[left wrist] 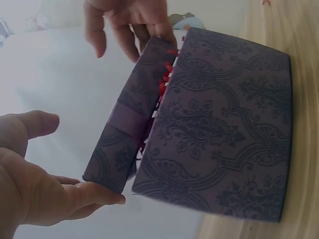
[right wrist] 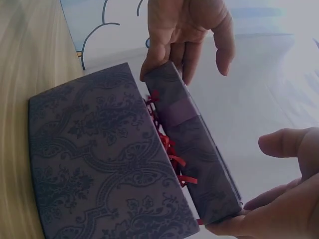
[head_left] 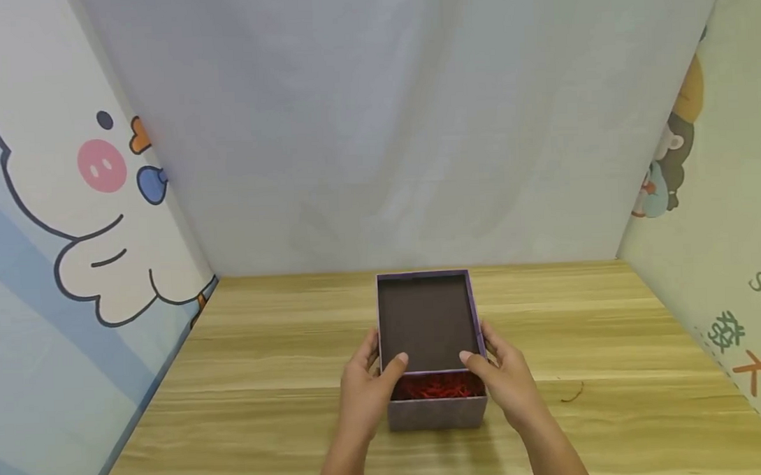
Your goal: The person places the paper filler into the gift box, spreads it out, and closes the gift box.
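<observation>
An upturned box lid, dark inside with a purple rim, tilts over a patterned grey-purple box. Red paper shreds show in the gap between them. My left hand presses its extended fingers against the lid's left end; my right hand does the same at the right end. In the head view both thumbs overlap the lid's near edge. The left wrist view shows the left thumb raised apart from the lid, and a ribbon band crosses the lid's side wall.
The box stands on a wood-grain table. To its right lies a thin red shred. A pale cloth hangs behind, with cartoon-printed panels at the sides.
</observation>
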`<state>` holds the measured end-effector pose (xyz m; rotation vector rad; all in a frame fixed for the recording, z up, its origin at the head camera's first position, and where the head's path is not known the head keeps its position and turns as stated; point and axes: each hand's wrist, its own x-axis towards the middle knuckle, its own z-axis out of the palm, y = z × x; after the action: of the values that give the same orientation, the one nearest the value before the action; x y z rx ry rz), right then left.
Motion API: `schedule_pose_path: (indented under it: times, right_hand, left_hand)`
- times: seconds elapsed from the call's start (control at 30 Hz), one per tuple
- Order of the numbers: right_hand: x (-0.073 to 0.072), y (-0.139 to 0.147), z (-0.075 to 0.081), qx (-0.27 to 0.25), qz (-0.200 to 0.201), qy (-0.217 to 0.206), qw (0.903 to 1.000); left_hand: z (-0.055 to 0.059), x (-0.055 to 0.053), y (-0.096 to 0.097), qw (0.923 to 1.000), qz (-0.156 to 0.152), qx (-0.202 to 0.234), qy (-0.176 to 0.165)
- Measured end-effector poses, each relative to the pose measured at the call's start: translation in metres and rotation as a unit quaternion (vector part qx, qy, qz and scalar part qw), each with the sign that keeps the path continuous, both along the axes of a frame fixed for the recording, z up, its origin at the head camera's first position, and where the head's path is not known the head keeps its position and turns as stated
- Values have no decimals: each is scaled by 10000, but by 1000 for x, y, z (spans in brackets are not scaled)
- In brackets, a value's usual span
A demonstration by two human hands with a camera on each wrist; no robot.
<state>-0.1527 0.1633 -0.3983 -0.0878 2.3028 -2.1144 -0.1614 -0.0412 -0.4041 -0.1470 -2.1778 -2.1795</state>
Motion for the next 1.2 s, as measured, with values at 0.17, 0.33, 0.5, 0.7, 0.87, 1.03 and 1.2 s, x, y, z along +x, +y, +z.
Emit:
schedule_pose_path:
  times: [0.17, 0.33, 0.5, 0.7, 0.87, 1.03, 1.2]
  right_hand:
    - [-5, -4, 5, 357, -417, -2, 9985]
    - [-1, -12, 12, 81, -754, 585, 9954]
    - [2, -14, 19, -450, -849, 1277, 9871]
    - [8, -17, 20, -978, -896, 1742, 9757]
    - [9, -14, 20, -931, -904, 2091, 9693]
    - [10, -10, 19, -836, -774, 2098, 9711]
    - [11, -8, 14, -785, -365, 2127, 9733]
  left_hand:
    - [-2, -5, 3, 9987, 231, -124, 435]
    - [5, -2, 3, 9970, 264, -346, 636]
    - [10, 4, 1, 9957, 134, 193, 895]
    - [10, 8, -3, 9886, 300, 266, 1453]
    - [6, 8, -3, 9856, 224, 298, 1650]
    - [1, 6, -1, 9803, -59, 553, 1896]
    - [0, 5, 2, 9835, -187, 576, 1706]
